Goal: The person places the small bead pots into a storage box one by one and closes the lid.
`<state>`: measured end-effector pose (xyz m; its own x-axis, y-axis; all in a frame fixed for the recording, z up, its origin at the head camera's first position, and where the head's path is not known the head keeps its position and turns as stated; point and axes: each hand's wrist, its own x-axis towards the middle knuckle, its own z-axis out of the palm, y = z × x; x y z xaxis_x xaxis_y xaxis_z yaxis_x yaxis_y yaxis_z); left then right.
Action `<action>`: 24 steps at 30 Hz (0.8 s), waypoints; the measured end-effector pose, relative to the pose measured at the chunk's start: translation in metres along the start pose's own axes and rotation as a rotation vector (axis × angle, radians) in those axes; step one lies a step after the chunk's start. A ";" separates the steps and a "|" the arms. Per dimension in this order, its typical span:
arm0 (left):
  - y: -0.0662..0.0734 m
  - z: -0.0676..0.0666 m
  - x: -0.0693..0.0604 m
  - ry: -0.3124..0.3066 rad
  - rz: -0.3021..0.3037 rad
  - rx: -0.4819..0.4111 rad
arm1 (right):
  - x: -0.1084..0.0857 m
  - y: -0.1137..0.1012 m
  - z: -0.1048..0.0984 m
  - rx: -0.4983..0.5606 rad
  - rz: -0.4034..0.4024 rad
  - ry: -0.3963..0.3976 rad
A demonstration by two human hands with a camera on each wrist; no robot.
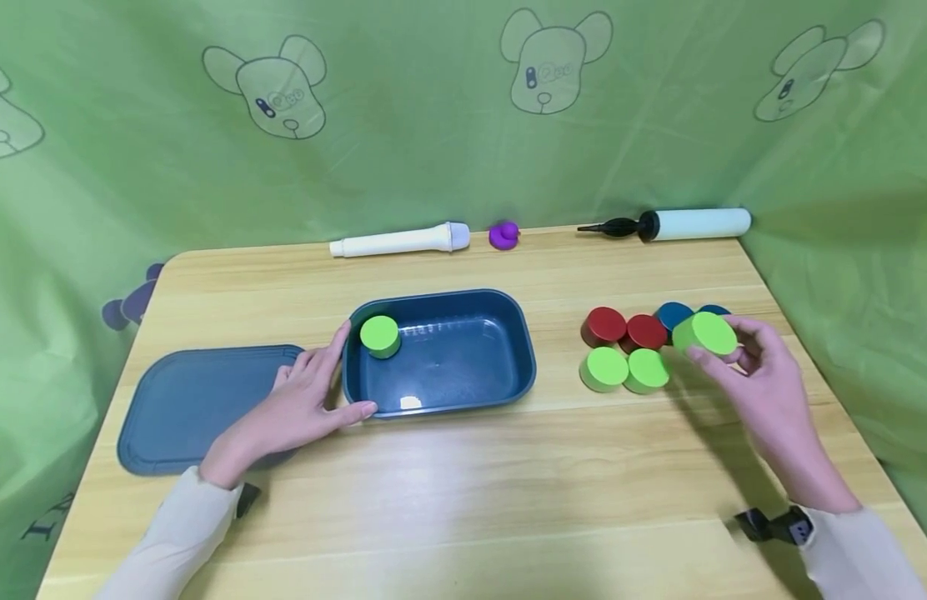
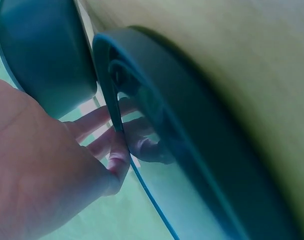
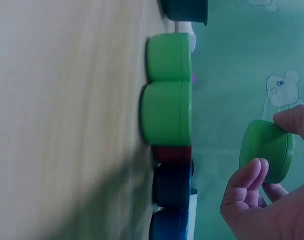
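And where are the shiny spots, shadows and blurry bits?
Head view: a white glare patch inside the box, near its front edge, and a dark shadow on the table by the right hand; right wrist view: a soft shadow across the table; left wrist view: the lid's near edge and the table look blurry.

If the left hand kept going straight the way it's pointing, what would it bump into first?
The left hand would likely meet the dark blue box first: its fingers sit right at the box's left end, though exact contact is hard to judge.
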<state>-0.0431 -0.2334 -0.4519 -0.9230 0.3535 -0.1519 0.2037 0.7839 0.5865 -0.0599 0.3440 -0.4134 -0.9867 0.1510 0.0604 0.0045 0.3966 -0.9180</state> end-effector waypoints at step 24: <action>-0.002 0.002 0.000 0.020 0.013 -0.009 | 0.014 -0.040 0.070 0.012 -0.109 -0.114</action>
<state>-0.0432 -0.2342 -0.4546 -0.9269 0.3526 -0.1282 0.2125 0.7750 0.5951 -0.0849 0.2666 -0.4036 -0.9933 0.0034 0.1153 -0.1047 0.3939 -0.9132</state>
